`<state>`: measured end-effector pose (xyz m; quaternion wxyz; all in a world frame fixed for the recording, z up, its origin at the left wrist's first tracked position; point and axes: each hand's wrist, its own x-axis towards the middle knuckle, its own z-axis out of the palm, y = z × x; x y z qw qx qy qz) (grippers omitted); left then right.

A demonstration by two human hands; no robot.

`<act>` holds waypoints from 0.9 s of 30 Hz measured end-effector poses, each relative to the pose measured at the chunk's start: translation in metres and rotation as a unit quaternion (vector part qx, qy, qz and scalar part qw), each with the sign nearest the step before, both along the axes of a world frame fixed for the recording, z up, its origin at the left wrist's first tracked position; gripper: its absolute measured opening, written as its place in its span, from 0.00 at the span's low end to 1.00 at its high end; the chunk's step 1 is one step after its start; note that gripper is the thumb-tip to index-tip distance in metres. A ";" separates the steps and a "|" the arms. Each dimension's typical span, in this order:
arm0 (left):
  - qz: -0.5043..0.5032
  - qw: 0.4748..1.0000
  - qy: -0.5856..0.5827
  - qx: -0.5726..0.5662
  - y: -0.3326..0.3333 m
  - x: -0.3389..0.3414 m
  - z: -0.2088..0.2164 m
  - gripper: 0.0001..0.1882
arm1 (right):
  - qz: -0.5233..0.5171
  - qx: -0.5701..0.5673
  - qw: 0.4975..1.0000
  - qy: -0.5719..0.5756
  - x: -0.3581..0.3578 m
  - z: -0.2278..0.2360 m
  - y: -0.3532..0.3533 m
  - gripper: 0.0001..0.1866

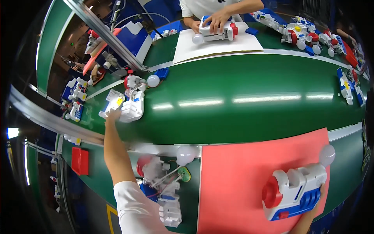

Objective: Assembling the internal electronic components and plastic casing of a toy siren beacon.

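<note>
My left arm stretches far out over the green belt. My left hand is closed on the near edge of an opened white toy shell, which has wiring, a red part and a round white bulb-like piece at its far end. At the lower right, my right hand wraps round the back of an assembled white, blue and red plastic toy; most of its fingers are hidden behind it. That toy lies over a pink mat, with a pale ball-shaped piece at its upper corner.
Beside my left arm lies another opened toy with wires and a green round board. A red bin stands at the left. Metal posts rise there. Across the belt, a co-worker's hands hold a similar toy over a white board.
</note>
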<state>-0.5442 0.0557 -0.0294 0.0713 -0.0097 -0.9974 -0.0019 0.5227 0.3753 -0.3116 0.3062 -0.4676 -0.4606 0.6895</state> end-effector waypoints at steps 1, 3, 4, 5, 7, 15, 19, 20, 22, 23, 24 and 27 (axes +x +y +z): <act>-0.034 0.999 -0.039 -0.005 -0.004 -0.015 -0.006 0.42 | 0.004 -0.006 1.000 0.004 -0.001 -0.003 -0.003 0.35; -0.100 0.988 -0.116 -0.013 -0.019 -0.037 -0.013 0.32 | 0.013 -0.016 1.000 0.014 0.005 -0.005 -0.010 0.35; -0.094 0.989 -0.108 -0.021 -0.041 -0.054 0.010 0.32 | 0.025 -0.028 0.999 0.034 0.002 -0.015 -0.016 0.35; -0.094 0.986 -0.130 0.042 -0.065 -0.071 0.042 0.24 | 0.040 -0.042 0.996 0.061 -0.003 -0.028 -0.019 0.35; -0.091 0.971 -0.200 0.093 0.024 -0.027 -0.060 0.14 | 0.016 -0.032 0.999 0.005 0.031 0.019 -0.041 0.35; -0.271 0.957 0.094 0.033 -0.014 -0.044 -0.031 0.29 | -0.060 -0.003 0.992 0.111 -0.130 0.076 0.008 0.36; -0.314 0.929 0.006 0.196 0.002 -0.018 0.013 0.16 | -0.073 -0.007 0.987 0.141 -0.187 0.193 -0.027 0.42; -0.290 0.913 0.025 0.286 0.001 -0.017 0.033 0.15 | -0.102 -0.002 0.980 0.170 -0.200 0.210 -0.031 0.41; -0.383 0.880 0.009 0.281 0.036 0.024 0.053 0.16 | -0.111 0.008 0.976 0.186 -0.201 0.235 -0.038 0.39; -0.478 0.838 -0.016 0.261 0.081 0.081 0.066 0.15 | -0.140 0.032 0.968 0.207 -0.189 0.250 -0.045 0.39; -0.509 0.833 -0.015 0.216 0.100 0.143 0.100 0.14 | -0.154 0.051 0.958 0.236 -0.183 0.264 -0.052 0.38; -0.592 0.774 0.083 0.209 0.103 0.278 0.163 0.12 | -0.056 0.035 0.889 0.454 -0.166 0.265 -0.045 0.33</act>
